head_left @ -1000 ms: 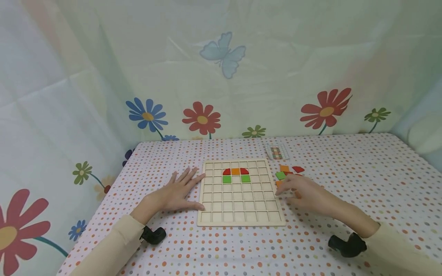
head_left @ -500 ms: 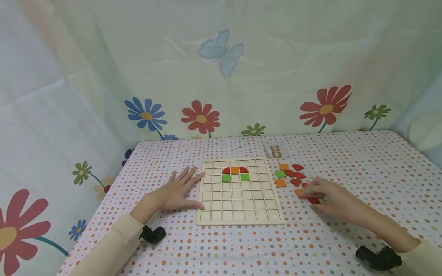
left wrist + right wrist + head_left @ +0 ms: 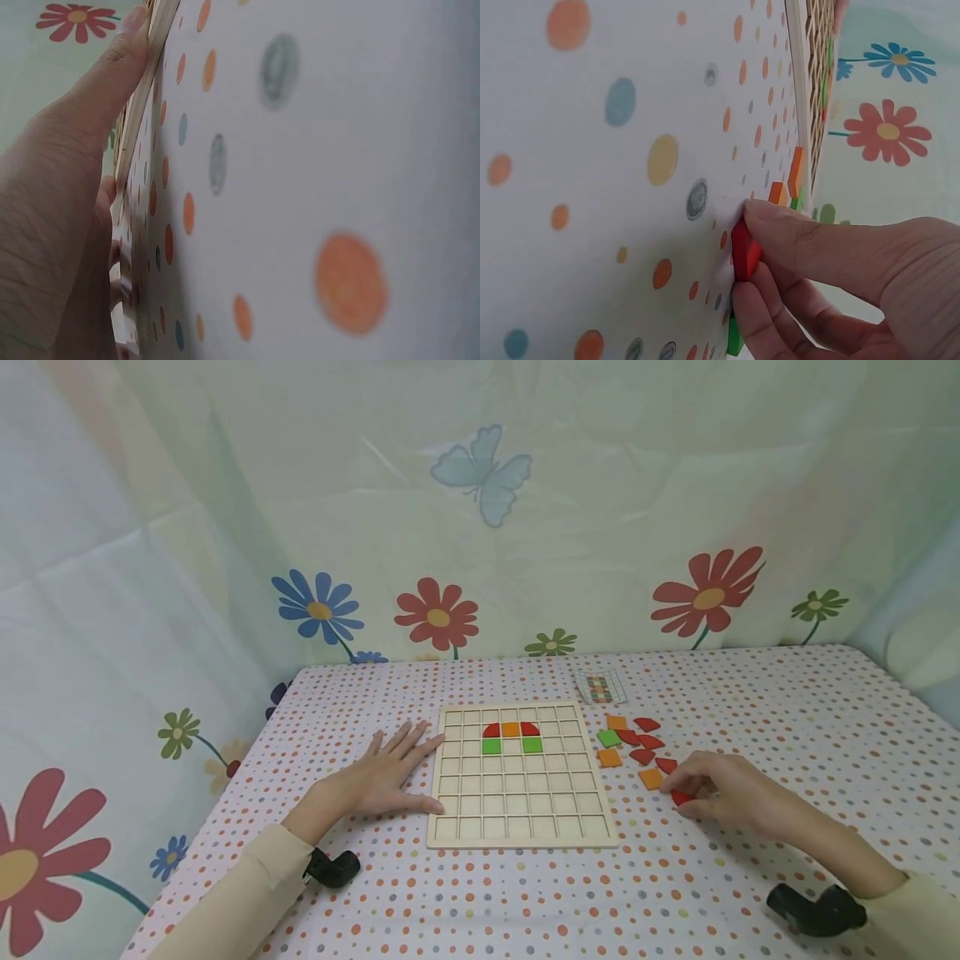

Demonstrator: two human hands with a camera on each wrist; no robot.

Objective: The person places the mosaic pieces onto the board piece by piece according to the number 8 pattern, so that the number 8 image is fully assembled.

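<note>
A light wooden grid board [image 3: 517, 806] lies on the spotted tablecloth. In its upper squares sit two red quarter-circle tiles, an orange square tile [image 3: 511, 729] and two green square tiles [image 3: 491, 746]. My left hand [image 3: 378, 781] is spread flat, its thumb and fingertips touching the board's left edge. To the right of the board, my right hand [image 3: 727, 792] pinches a red tile [image 3: 744, 251] between thumb and fingers, low at the cloth. Whether that tile still touches the cloth, I cannot tell. An orange square tile [image 3: 651, 778] lies just left of those fingertips.
Between board and right hand are several loose tiles, among them a green one [image 3: 609, 738], an orange one [image 3: 610, 758] and a red one [image 3: 647, 724]. Behind them lies a printed pattern card [image 3: 600, 687]. A green tile [image 3: 735, 339] shows under my right fingers. A flowered curtain [image 3: 480, 568] closes the back.
My right hand has moved from beside the board's right edge rightward, past the loose tiles, and now pinches a red tile. My left hand keeps its place at the board.
</note>
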